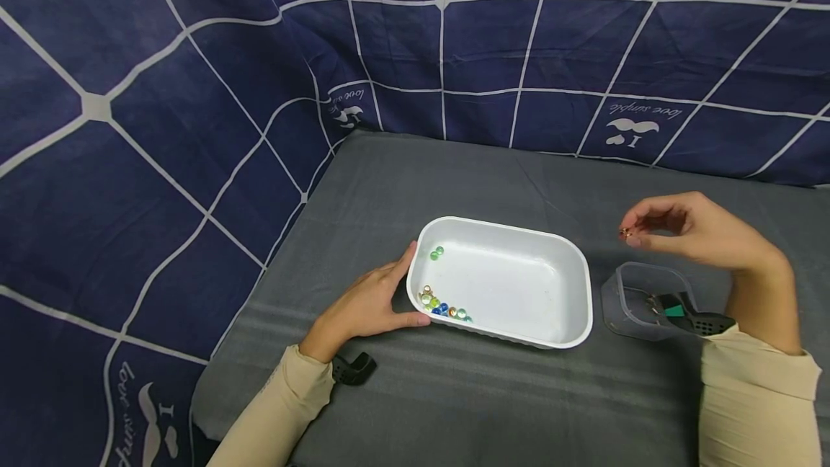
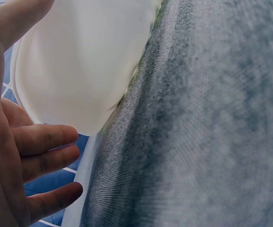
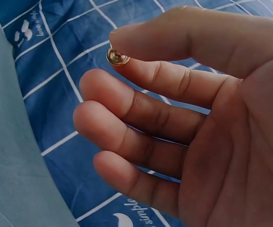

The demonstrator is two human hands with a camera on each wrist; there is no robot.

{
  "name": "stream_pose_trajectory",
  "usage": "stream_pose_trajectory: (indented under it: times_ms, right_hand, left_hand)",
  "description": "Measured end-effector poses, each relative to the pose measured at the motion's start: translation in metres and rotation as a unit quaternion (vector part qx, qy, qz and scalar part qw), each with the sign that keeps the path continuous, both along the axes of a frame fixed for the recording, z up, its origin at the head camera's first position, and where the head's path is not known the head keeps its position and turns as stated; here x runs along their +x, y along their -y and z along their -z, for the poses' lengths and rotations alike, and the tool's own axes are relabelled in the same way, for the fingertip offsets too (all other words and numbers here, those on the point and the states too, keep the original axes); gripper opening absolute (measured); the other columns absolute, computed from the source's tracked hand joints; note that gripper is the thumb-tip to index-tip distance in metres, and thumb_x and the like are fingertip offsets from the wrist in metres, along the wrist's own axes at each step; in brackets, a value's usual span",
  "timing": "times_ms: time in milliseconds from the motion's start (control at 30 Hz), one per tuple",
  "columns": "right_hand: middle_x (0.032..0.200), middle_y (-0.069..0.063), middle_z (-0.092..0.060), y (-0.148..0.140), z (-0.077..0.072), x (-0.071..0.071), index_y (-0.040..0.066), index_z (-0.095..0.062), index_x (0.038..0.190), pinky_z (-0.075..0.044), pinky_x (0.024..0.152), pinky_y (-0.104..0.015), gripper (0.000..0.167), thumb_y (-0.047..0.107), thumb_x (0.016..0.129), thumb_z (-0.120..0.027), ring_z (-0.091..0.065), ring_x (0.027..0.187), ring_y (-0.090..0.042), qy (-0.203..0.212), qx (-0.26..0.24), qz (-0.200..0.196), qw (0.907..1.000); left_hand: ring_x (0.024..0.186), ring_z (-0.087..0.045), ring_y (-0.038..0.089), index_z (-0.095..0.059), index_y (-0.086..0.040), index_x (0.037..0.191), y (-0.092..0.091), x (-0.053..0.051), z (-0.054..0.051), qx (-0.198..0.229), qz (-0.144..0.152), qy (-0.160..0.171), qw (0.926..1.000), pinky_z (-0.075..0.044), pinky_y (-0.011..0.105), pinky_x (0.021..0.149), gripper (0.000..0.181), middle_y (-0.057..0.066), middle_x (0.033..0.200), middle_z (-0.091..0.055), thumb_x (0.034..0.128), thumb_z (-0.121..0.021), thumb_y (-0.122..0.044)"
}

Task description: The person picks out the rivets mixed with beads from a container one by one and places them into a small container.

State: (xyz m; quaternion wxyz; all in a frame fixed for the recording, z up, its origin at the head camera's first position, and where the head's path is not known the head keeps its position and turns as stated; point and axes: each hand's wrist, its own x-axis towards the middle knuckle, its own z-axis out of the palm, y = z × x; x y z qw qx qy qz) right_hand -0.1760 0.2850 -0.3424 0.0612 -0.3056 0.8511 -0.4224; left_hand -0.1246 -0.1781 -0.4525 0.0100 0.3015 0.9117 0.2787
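Observation:
A white plastic tray (image 1: 506, 279) stands on the grey cloth, with several glass marbles (image 1: 444, 308) in its near-left corner and two green marbles (image 1: 436, 254) by its left wall. My left hand (image 1: 371, 301) rests against the tray's left end, thumb along the near side; in the left wrist view its fingers (image 2: 46, 139) are extended beside the wall. Above and behind a clear plastic box (image 1: 625, 323), my right hand (image 1: 700, 233) pinches a small gold round metal piece (image 3: 117, 57) between thumb and index fingertip. Its other fingers curve loosely around nothing.
Small metal bits (image 1: 653, 303) lie in the clear box, partly hidden by the right wrist strap (image 1: 697, 317). A blue cloth (image 1: 493, 49) with white grid lines hangs behind and at the left. The grey cloth (image 1: 441, 179) spreads under the tray and box.

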Motion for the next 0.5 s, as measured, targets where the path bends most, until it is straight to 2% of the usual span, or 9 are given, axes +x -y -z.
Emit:
stream_pose_trajectory:
  times_ms: [133, 500]
  right_hand:
    - [0.086, -0.002, -0.071, -0.008, 0.0, 0.002, 0.003, -0.07, 0.096, -0.05, 0.069, -0.016, 0.025, -0.017, 0.081, -0.069, -0.066, 0.077, -0.01, -0.008, 0.005, 0.019, 0.9998]
    - [0.09, -0.006, -0.072, -0.022, -0.008, 0.008, -0.002, -0.067, 0.098, -0.054, 0.072, -0.017, 0.027, -0.023, 0.082, -0.063, -0.069, 0.08, -0.012, -0.005, -0.016, 0.005, 0.9998]
  left_hand:
    - [0.13, -0.049, 0.031, -0.012, -0.003, 0.158, 0.0, 0.0, 0.0, 0.001, 0.001, -0.001, 1.0, -0.042, 0.046, 0.105, 0.116, 0.02, 0.149, -0.044, 0.0794, -0.076, -0.059]
    - [0.131, -0.049, 0.03, -0.01, -0.005, 0.159, 0.001, 0.0, 0.0, 0.004, 0.004, 0.002, 1.0, -0.042, 0.046, 0.105, 0.116, 0.02, 0.149, -0.044, 0.0802, -0.073, -0.062]
